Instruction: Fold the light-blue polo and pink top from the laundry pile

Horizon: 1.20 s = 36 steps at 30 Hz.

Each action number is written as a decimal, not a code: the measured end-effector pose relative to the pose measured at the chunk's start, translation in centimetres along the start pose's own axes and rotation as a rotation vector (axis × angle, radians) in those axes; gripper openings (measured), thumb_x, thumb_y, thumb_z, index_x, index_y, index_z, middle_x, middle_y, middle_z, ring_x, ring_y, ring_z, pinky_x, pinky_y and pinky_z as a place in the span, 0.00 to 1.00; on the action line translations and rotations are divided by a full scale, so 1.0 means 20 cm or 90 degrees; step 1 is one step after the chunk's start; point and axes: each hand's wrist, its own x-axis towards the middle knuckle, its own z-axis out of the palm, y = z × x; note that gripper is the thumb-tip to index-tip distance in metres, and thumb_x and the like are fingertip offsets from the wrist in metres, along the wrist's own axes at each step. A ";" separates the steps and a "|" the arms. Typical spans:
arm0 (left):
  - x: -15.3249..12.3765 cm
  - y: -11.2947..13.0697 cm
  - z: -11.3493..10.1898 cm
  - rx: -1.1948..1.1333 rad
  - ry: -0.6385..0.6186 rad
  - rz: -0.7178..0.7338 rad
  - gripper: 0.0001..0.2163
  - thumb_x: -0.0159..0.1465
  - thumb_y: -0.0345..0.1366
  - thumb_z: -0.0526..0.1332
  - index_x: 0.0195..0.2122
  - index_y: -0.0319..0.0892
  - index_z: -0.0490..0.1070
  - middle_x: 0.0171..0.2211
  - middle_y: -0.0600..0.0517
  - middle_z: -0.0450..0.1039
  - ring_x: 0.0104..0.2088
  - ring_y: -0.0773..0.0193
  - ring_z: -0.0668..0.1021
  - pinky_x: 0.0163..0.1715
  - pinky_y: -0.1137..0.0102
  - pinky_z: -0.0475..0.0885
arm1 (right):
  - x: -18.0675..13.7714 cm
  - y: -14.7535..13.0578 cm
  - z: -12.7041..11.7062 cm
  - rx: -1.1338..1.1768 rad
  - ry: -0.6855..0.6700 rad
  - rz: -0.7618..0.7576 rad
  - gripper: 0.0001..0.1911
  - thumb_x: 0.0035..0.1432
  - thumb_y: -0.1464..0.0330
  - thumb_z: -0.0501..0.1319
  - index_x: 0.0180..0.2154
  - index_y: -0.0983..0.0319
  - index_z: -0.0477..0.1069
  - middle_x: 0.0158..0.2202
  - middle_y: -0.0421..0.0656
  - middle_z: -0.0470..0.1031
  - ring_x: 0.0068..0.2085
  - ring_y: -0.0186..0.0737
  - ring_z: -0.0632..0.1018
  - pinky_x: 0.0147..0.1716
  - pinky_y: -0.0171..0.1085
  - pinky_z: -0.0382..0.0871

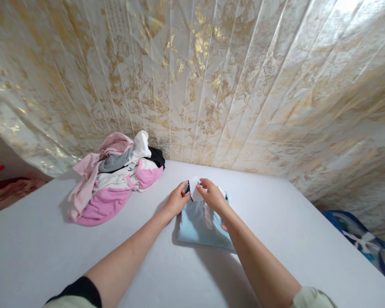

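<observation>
A light blue folded shirt lies on the white table, with a pale pinkish strip down its front and part of an orange print at the right. At its far edge is a white collar with dark trim. My left hand pinches the collar's left, dark-edged side between thumb and fingers. On the collar's other side, my right hand has its fingertips closed on the white flap. The right hand and forearm hide part of the shirt's right side.
A loose heap of pink, white, grey and black clothes lies at the back left of the table. Behind hangs a gold-patterned curtain. Off the right edge stands a blue-rimmed bag; reddish cloth lies beyond the left edge.
</observation>
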 end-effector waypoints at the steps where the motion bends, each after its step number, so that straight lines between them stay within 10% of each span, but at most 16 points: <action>1: 0.00 0.00 0.00 0.014 0.000 0.014 0.23 0.55 0.33 0.61 0.53 0.42 0.69 0.21 0.61 0.58 0.21 0.69 0.64 0.25 0.74 0.58 | 0.04 -0.01 0.04 0.051 0.012 0.029 0.17 0.59 0.61 0.56 0.45 0.64 0.71 0.40 0.47 0.77 0.41 0.41 0.76 0.42 0.39 0.67; 10: -0.02 0.03 0.00 0.015 0.006 0.035 0.11 0.62 0.43 0.56 0.36 0.42 0.72 0.26 0.55 0.68 0.29 0.64 0.71 0.32 0.72 0.64 | 0.04 0.05 0.13 0.605 0.033 0.155 0.19 0.43 0.52 0.64 0.28 0.58 0.64 0.20 0.33 0.65 0.22 0.33 0.67 0.22 0.32 0.61; 22: -0.02 0.04 0.03 -0.068 -0.002 0.000 0.11 0.58 0.42 0.60 0.36 0.41 0.72 0.31 0.52 0.75 0.33 0.62 0.75 0.34 0.70 0.68 | 0.03 0.05 0.12 0.698 0.014 0.184 0.17 0.42 0.58 0.66 0.31 0.59 0.65 0.21 0.34 0.68 0.22 0.33 0.68 0.22 0.32 0.62; 29: 0.01 0.02 0.05 0.004 0.050 -0.033 0.03 0.57 0.33 0.59 0.28 0.42 0.66 0.24 0.56 0.70 0.27 0.66 0.73 0.30 0.73 0.66 | 0.05 0.09 0.17 0.528 0.052 0.119 0.18 0.48 0.55 0.61 0.36 0.60 0.64 0.21 0.33 0.67 0.21 0.33 0.67 0.21 0.31 0.58; 36: 0.01 0.00 0.05 0.231 0.081 -0.051 0.05 0.60 0.29 0.59 0.27 0.42 0.65 0.24 0.56 0.69 0.27 0.68 0.73 0.30 0.75 0.63 | -0.01 0.02 0.19 -0.087 0.045 0.045 0.13 0.58 0.66 0.55 0.46 0.59 0.64 0.35 0.43 0.76 0.36 0.42 0.75 0.32 0.35 0.61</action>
